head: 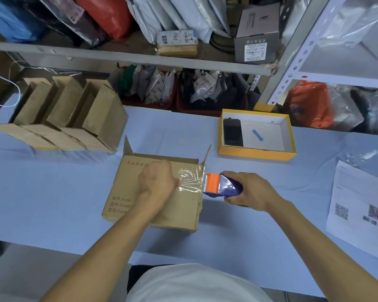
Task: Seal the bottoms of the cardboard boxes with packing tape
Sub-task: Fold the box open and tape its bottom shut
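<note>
The cardboard box (153,192) lies bottom-up on the blue bench (52,192), near the front edge and right in front of the person, with its closed flaps facing up and two loose flaps sticking up at the far corners. The left hand (157,182) rests on top of the box, pressing down where a strip of clear packing tape (190,179) begins; how its fingers lie cannot be made out from this angle. The tape runs wrinkled across the top to the box's right edge, where the right hand (247,190) has its fingers wrapped round a tape dispenser (220,185) with an orange cutter head, just beside that edge. The step looks like the end of a pass, with the tape about to be brought over the edge and cut. The wrinkles are the main risk: if the strip is pulled slack or at an angle, it may crease further and fail to hold the seam. If the left hand lets up, the light box could slide toward the dispenser and the tape could lift. A poor tear at the cutter could leave a ragged tail. Other boxes (70,114) stand at the far left, and a yellow tray (256,152) sits beyond.
</note>
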{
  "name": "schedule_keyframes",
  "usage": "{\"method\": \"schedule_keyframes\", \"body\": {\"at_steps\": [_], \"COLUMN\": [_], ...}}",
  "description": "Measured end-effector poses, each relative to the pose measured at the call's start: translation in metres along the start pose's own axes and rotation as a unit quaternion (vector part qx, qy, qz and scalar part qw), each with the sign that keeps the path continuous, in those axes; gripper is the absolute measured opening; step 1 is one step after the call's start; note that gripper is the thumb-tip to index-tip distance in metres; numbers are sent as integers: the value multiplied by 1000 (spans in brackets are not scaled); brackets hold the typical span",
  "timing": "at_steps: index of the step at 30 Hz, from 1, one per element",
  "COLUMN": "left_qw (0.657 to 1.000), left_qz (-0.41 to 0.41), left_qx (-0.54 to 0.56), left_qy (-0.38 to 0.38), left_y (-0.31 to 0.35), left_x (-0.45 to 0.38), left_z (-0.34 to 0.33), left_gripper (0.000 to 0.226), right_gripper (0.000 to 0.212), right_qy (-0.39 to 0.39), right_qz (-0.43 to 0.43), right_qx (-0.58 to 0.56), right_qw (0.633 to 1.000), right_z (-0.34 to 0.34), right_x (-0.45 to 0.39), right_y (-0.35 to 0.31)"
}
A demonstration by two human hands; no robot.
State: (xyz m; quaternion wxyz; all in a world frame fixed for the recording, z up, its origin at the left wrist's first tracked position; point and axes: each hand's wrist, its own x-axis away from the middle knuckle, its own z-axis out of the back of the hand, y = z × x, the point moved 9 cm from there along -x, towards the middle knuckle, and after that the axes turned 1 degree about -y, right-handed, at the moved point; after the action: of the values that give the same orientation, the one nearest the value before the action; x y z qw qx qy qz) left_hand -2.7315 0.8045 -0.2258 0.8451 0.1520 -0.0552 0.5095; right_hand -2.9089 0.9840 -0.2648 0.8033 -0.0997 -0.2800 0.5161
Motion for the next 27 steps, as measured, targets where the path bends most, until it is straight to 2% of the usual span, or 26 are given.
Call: {"method": "schedule_keyframes", "body": {"at_steps": [2,5,7,10,13,16,19,23,27], "left_qw": [997,958,941,939,934,934,937,943,941], "left_qz": [-71,-186,-208,-215,-234,-224,-225,-234,-251], "left_qx": [4,215,267,268,271,276,266,237,225], "left_qy": [19,-33,-33,7,5,15,15,5,5], "left_y": [22,53,55,49,56,49,45,49,53], "left_x": [3,24,32,32,35,32,33,34,35], "left_z": [1,-16,-26,-34,-36,-37,-38,-45,-45], "left_gripper": [19,13,10,8,9,8,6,16,14], "right_gripper": [66,67,67,68,71,68,66,68,71], "right_qy": [-1,1,-2,-8,-17,-33,-13,-13,-55], "right_qz": [0,3,-3,-8,-17,-31,-40,-17,-3], "right_qx": [-4,-10,-10,-35,-53,-37,-22,21,55], "right_qw": [1000,1000,1000,999,998,998,999,1000,997], "right_z": [-3,-4,-2,1,9,12,13,1,-18], "right_x": [-1,-2,0,7,16,25,30,19,5], "right_y": [0,-2,-3,3,15,33,44,33,19]}}
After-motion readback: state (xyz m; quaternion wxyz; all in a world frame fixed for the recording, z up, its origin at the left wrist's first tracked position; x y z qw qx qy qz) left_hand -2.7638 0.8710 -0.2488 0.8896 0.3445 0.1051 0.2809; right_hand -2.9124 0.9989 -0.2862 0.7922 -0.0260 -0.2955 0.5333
